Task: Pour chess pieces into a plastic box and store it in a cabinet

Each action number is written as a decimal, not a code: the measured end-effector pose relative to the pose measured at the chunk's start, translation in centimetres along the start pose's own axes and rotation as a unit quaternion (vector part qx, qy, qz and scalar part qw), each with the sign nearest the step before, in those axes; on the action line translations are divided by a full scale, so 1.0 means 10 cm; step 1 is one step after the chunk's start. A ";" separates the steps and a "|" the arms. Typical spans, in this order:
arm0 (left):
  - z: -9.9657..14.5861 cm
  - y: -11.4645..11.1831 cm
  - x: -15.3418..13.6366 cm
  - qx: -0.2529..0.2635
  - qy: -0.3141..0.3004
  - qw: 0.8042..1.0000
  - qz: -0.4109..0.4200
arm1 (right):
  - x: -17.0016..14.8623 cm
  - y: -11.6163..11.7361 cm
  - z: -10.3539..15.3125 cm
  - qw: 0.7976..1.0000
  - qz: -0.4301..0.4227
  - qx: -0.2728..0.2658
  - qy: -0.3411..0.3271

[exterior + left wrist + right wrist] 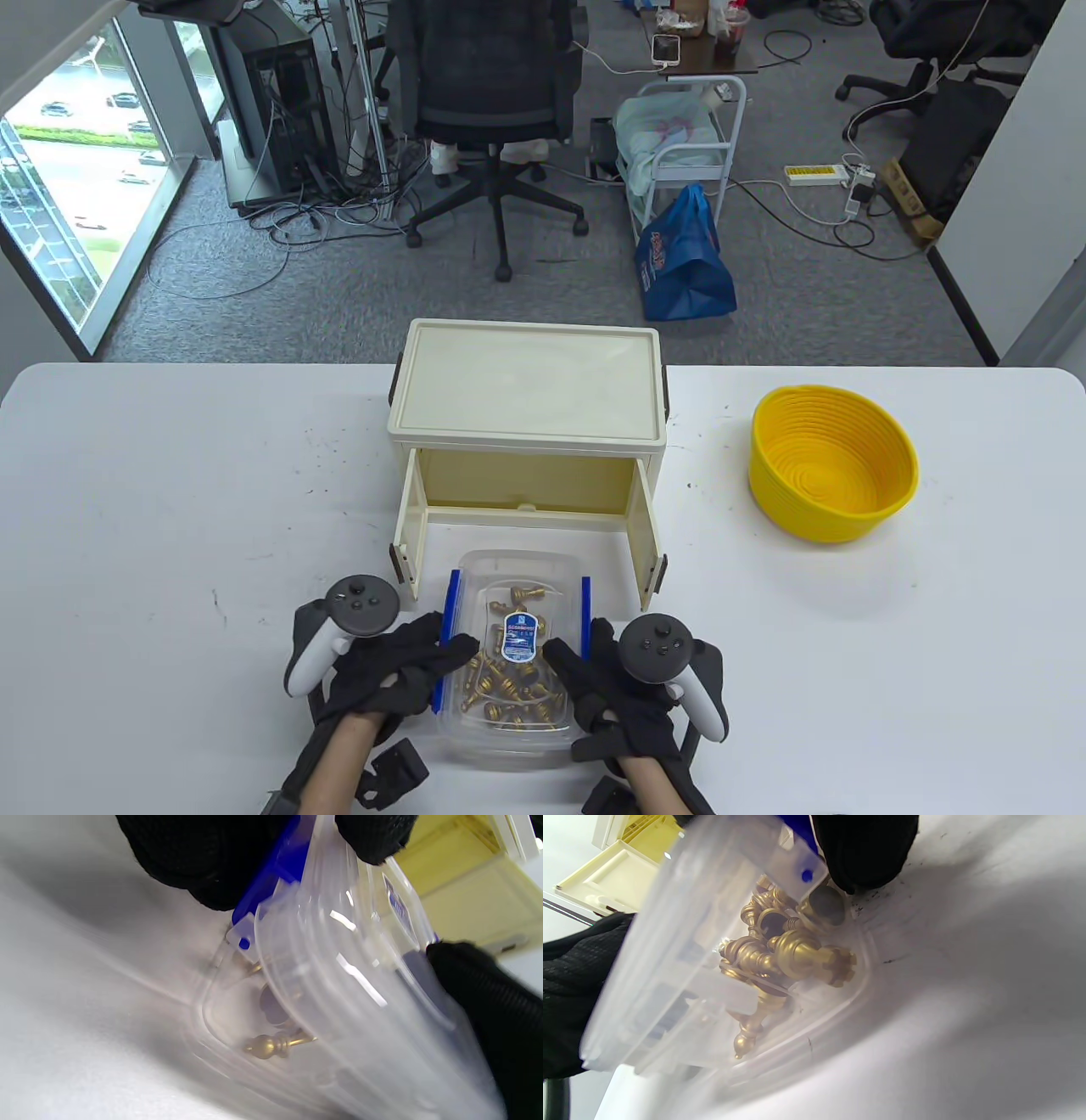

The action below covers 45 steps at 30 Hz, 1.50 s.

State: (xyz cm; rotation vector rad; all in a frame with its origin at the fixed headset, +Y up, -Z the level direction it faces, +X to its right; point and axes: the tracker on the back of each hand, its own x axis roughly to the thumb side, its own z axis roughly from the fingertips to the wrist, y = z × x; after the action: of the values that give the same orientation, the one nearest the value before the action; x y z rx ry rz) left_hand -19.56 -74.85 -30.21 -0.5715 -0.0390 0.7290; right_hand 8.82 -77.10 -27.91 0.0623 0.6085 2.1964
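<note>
A clear plastic box (513, 654) with blue side latches and a lid sits on the white table (170, 509), just in front of the cream cabinet (526, 424), whose two front doors stand open. Several gold chess pieces (509, 688) lie inside the box; they also show in the right wrist view (780, 959). My left hand (407, 666) grips the box's left side at the blue latch (275, 874), thumb on the lid. My right hand (602, 679) grips the right side the same way. The box (339, 984) fills the left wrist view.
An empty yellow woven basket (833, 463) stands on the table to the right of the cabinet. The cabinet's open doors flank the far end of the box. Beyond the table's far edge are an office chair, a cart and a blue bag.
</note>
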 end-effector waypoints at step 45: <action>0.29 0.22 -0.15 -0.012 -0.175 0.973 0.150 | 0.03 -0.29 0.23 0.967 -0.245 0.067 0.006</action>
State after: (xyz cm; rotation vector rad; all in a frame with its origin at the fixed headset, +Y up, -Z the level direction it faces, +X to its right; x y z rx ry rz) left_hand -22.73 -73.07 -28.64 -0.4697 -0.2945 1.1191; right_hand 11.24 -74.38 -27.26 -0.0301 0.6943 1.6771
